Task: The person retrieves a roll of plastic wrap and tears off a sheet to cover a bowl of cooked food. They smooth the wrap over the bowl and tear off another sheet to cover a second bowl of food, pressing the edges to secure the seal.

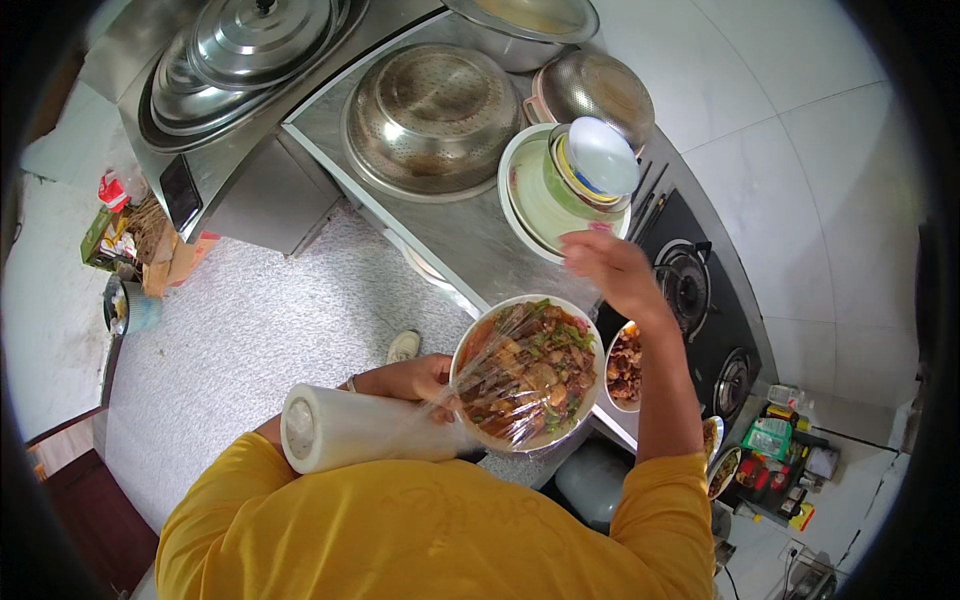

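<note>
My left hand [433, 384] grips the near left rim of a white bowl [598, 360] of stewed food in reddish sauce. Clear plastic wrap [517, 375] lies over the bowl, gathered in creases towards that hand. A thick roll of plastic wrap [360, 424] rests across my left forearm against my yellow shirt, and film runs from it to the bowl. Above and to the right of the bowl, my right hand [611, 266] is raised and slightly blurred, near the edge of a stack of plates [525, 202]. It appears to hold nothing; its finger spread is hard to make out.
Beside the wrapped bowl stands another bowl of food [625, 371]. Small bowls [602, 157] are stacked on the plates. An upturned steel colander [439, 120] sits on the steel counter [450, 225]. A gas hob [682, 292] lies at right, with seasoning containers [769, 439] beyond. A phone [180, 193] rests on the left worktop.
</note>
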The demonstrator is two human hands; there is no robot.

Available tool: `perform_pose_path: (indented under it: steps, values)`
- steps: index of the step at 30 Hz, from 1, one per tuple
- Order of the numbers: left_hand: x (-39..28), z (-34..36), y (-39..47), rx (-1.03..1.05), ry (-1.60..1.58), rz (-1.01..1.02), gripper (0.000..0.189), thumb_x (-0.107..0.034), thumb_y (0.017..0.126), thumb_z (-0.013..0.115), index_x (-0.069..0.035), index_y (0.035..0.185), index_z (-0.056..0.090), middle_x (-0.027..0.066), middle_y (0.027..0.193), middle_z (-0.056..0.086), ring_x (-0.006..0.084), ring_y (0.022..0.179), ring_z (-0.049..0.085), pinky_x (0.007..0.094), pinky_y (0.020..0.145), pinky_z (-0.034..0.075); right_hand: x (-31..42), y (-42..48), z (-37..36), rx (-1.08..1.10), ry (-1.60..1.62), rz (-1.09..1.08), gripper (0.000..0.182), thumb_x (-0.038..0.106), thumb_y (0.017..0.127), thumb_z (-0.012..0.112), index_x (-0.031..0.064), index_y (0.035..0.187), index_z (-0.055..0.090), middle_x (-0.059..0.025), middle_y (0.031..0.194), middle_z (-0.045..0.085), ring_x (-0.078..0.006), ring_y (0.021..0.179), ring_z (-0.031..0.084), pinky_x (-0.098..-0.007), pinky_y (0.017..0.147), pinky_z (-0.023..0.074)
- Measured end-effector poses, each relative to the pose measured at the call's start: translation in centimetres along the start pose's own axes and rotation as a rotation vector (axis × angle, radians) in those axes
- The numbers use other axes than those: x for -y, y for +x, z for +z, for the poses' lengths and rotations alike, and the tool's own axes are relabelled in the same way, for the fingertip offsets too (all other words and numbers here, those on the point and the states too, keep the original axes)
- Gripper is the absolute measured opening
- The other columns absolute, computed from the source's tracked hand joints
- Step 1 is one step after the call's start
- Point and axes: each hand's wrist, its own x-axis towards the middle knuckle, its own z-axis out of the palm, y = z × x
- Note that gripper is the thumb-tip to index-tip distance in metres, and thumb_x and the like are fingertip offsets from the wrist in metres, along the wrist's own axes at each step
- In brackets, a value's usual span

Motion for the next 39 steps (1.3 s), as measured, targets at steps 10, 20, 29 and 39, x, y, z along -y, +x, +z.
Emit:
perform_pose_path:
  steps: [10, 20, 29, 39]
  values:
    - [-0.5, 0.0, -0.6, -0.117, 0.114, -0.055, 0.048, -0.024, 0.073, 0.073, 0.001, 0.109, 0.053, 0.0071, 0.086, 0.062, 0.0118, 0.068, 0.057, 0.0225, 0.062, 0.048, -5.4, -16.9, 3.4, -0.758, 0.459, 0.318, 0.048, 0.044, 0.089, 0.051, 0.0027, 0.113, 0.054, -0.0018, 0.083, 0.059, -0.0072, 0.065, 0.051, -0.0204, 0.054, 0.0414]
    - [-0.2, 1.3, -0.1, -0.087, -0.020, -0.041, 0.036, -0.015, 0.076, 0.070, 0.000, 0.104, 0.054, 0.0052, 0.080, 0.059, 0.0108, 0.060, 0.052, 0.0249, 0.057, 0.045, -6.8, -14.4, 5.9, -0.453, 0.602, 0.039, 0.069, 0.053, 0.093, 0.029, -0.0023, 0.134, 0.033, -0.0165, 0.132, 0.042, -0.0258, 0.123, 0.040, -0.0381, 0.104, 0.0280]
    - [-1.6, 3.4, -0.5, -0.164, -0.021, -0.006, 0.029, -0.015, 0.078, 0.069, 0.000, 0.097, 0.055, 0.0035, 0.065, 0.056, 0.0108, 0.058, 0.052, 0.0249, 0.057, 0.045, -7.0, -14.5, 7.8, -0.319, 1.077, 0.377, 0.088, 0.069, 0.085, 0.026, -0.0042, 0.134, 0.031, -0.0176, 0.135, 0.040, -0.0276, 0.122, 0.040, -0.0403, 0.101, 0.0336]
    - [-1.4, 2.6, -0.7, -0.270, 0.130, 0.024, 0.038, -0.015, 0.078, 0.070, 0.001, 0.106, 0.051, 0.0072, 0.078, 0.062, 0.0125, 0.065, 0.059, 0.0246, 0.057, 0.051, -10.3, -21.2, 9.5, -0.573, 0.847, 0.358, 0.047, 0.042, 0.091, 0.047, 0.0001, 0.113, 0.053, -0.0049, 0.087, 0.060, -0.0138, 0.074, 0.058, -0.0280, 0.066, 0.0500]
